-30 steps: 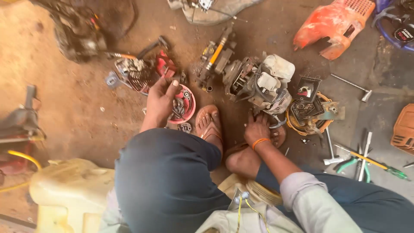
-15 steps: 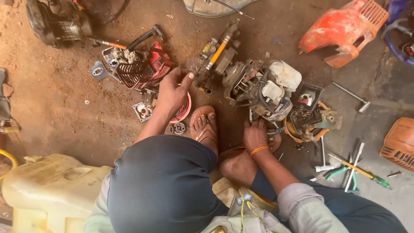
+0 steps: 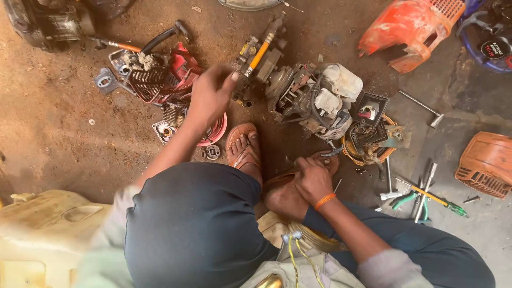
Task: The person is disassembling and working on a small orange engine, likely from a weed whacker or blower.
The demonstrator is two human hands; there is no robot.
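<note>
1. Small engine (image 3: 314, 98) lies stripped on the dirt floor (image 3: 48, 133), covers off (parts scattered around).
2. Left hand (image 3: 210, 96) reaches its carburettor side, fingers curled, grip unclear.
3. Right hand (image 3: 312, 178) rests clenched near the sandal (image 3: 242, 146); reassembly remains.

orange engine cover (image 3: 410, 34) far right on dirt floor (image 3: 48, 133) | ribbed orange cover (image 3: 488, 165) right edge | green-handled pliers (image 3: 408, 200) beside screwdriver (image 3: 434, 198) | pale plastic tank (image 3: 48, 234) lower left

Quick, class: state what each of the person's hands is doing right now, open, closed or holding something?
Left hand: blurred, reaching toward the engine parts; grip cannot be told.
Right hand: curled low by the sandalled foot; what it holds cannot be told.
</note>
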